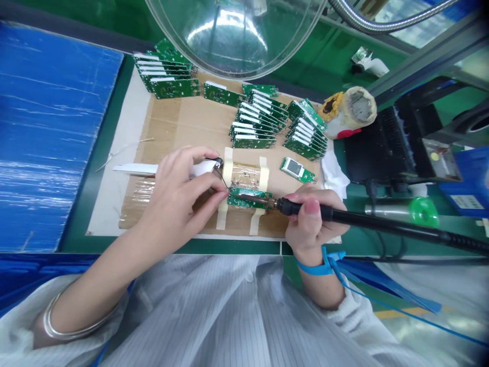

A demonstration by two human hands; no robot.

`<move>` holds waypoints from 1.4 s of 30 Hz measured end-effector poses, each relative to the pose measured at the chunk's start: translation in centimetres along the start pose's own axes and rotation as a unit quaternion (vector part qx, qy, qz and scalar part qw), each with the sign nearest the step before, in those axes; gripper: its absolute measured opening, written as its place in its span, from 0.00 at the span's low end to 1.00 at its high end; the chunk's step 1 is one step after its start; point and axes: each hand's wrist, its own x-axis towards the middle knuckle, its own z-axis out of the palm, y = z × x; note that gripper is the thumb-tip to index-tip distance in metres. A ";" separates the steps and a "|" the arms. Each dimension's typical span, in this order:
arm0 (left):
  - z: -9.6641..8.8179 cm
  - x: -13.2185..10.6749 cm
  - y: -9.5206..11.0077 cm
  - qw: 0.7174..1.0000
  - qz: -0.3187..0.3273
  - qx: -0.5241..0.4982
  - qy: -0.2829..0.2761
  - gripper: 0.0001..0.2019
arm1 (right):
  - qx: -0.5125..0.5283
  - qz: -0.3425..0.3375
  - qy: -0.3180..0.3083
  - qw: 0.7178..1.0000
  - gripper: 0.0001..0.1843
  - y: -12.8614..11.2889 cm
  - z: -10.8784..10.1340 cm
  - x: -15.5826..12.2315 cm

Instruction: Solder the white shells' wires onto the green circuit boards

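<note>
My right hand (315, 221) is closed around the black handle of a soldering iron (301, 208). The iron's metal tip reaches left over a small green circuit board (250, 198), close to its left end. Near that same end, my left hand (183, 191) pinches a thin dark wire (225, 181) between thumb and finger. A long white piece (135, 168) with a pointed left end passes under this hand, and a small black part (217, 162) shows at its right end. The board lies across strips of cream tape (263, 173) on brown cardboard (194, 122).
Several green boards with white strips (252, 122) lean in rows behind my hands. At right lie a board with a display (294, 167), white tissue (334, 173) and a solder-iron stand (382, 148). A clear round lens (237, 46) hangs above. Blue sheeting (57, 127) covers the left.
</note>
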 end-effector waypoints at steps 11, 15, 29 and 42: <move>0.2 0.1 0.0 1.000 -0.014 0.016 -0.004 0.05 | 0.003 0.000 -0.020 1.000 0.13 0.0 0.0 0.0; -0.1 0.1 0.0 1.000 -0.014 0.004 -0.017 0.06 | 0.006 0.001 -0.029 1.000 0.13 0.1 -0.1 0.0; 0.0 -0.5 0.4 0.999 0.000 0.026 -0.021 0.05 | 0.010 -0.014 -0.051 0.999 0.07 0.5 -0.1 -0.2; 0.0 -0.5 0.5 0.999 0.002 0.030 -0.013 0.05 | 0.008 -0.008 0.031 0.999 0.14 0.2 0.1 0.1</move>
